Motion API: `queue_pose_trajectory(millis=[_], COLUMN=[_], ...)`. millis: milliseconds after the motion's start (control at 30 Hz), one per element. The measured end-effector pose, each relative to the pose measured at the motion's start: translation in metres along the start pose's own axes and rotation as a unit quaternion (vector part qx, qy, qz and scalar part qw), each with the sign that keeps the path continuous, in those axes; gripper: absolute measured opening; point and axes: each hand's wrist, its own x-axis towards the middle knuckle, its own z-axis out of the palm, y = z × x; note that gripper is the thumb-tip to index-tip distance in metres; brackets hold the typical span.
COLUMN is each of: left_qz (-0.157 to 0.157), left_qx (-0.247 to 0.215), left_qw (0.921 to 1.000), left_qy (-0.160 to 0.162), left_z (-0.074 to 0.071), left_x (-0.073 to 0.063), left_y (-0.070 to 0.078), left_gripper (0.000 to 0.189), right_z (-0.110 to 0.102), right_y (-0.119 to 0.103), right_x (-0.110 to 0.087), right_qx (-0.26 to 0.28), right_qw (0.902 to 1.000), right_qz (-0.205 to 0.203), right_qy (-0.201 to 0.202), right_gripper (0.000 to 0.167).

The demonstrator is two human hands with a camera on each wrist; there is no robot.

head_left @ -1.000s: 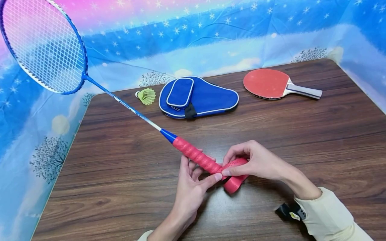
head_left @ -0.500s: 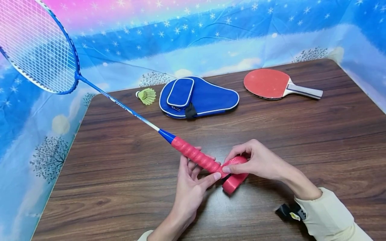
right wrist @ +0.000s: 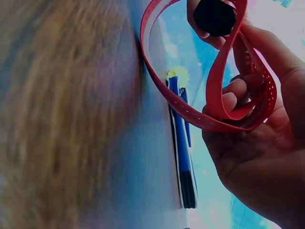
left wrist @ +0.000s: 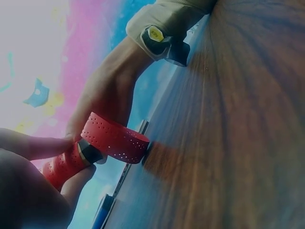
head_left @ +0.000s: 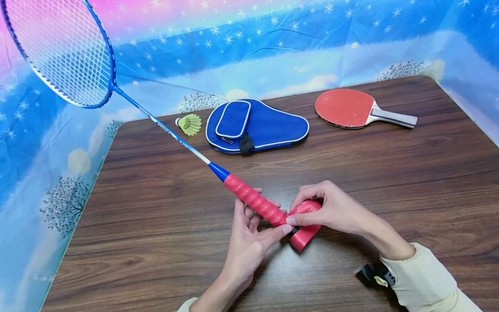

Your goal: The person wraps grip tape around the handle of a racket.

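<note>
A blue and white badminton racket (head_left: pixel 171 133) slants across the head view, its head raised at the upper left. Red perforated grip tape (head_left: pixel 306 236) is wound in overlapping turns down its handle, and the loose length loops beside the lower end. My left hand (head_left: pixel 247 242) holds the wrapped handle from below, thumb on top near the last turn. With thumb and fingers, my right hand (head_left: pixel 331 208) pinches the tape right at the handle. The black butt end (right wrist: pixel 215 18) shows bare in the right wrist view, and the tape's loops (right wrist: pixel 217 86) pass through the right fingers.
On the wooden table (head_left: pixel 156 234) a yellow-green shuttlecock (head_left: pixel 189 124), a blue zipped paddle case (head_left: pixel 269 125) and a red table tennis paddle (head_left: pixel 347 108) lie along the back. A snowflake-patterned cloth (head_left: pixel 273 43) hangs behind. A black wrist camera (head_left: pixel 372 276) sits at the right sleeve.
The racket has turned slightly in the left hand; its head swung left, then back right and up. The loose tape loop shifted a little. Both hands keep their holds.
</note>
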Motion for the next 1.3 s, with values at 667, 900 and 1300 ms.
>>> queue_pose_trajectory(millis=[667, 900, 1300], left_qz=[-0.031, -0.027, 0.017], left_qx=[-0.064, -0.081, -0.068], left_qw=[0.9971, 0.9963, 0.9975], left_qy=[0.028, 0.003, -0.004], left_z=[0.0009, 0.0031, 0.0036], left_x=[0.0009, -0.0006, -0.0002], left_y=[-0.0029, -0.0062, -0.0095], left_gripper=[0.086, 0.086, 0.071], right_z=[-0.0003, -0.0006, -0.0027], right_y=[-0.0011, -0.0020, -0.0011], right_x=[0.0000, -0.0009, -0.0009], right_qx=[0.012, 0.009, 0.005], right_qw=[0.9992, 0.9985, 0.9991], right_qz=[0.037, 0.053, 0.041], right_qy=[-0.008, 0.000, -0.002], right_gripper=[0.011, 0.015, 0.013])
